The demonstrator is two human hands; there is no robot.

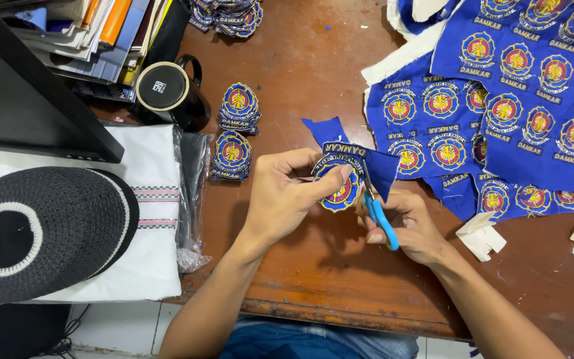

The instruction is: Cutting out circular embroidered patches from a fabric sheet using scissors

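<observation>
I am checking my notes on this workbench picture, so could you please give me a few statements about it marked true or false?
1. The right hand holds blue-handled scissors. True.
2. The left hand grips a round embroidered patch. True.
3. The black mug lies tipped on its side. False: it stands upright.
4. The blue patch sheet lies left of the hands. False: it lies to the right.
5. Two stacks of cut patches lie near the mug. True.
</observation>
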